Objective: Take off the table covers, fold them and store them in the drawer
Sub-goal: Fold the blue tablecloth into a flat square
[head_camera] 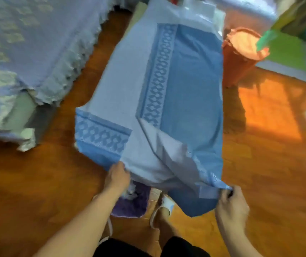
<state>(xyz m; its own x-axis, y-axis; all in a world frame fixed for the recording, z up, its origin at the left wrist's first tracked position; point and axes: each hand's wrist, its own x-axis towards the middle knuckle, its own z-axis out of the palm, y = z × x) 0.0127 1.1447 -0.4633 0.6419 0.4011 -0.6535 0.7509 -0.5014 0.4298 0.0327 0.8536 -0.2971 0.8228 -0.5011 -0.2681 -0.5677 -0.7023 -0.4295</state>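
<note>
A blue table cover hangs stretched in the air in front of the person, held up by its near edge above a wooden floor. The left hand grips the near left part of that edge, fingers curled into the cloth, and the right hand pinches the near right corner between thumb and fingers. The cover is pale blue on its left side and darker blue on its right, with a band of woven diamond pattern running along its length and another band across a folded-over flap at the near left. Near the hands the cloth is doubled and creased, and a darker flap droops below the right hand's edge. The far end of the cover reaches toward a white surface at the top of the view, which is too blurred to tell apart. To the left stands a bed with a lavender patterned spread and a frilled edge. To the right of the cover an orange basket stands on the floor. Beneath the cloth, the person's feet in white slippers stand beside a purple mat.
</note>
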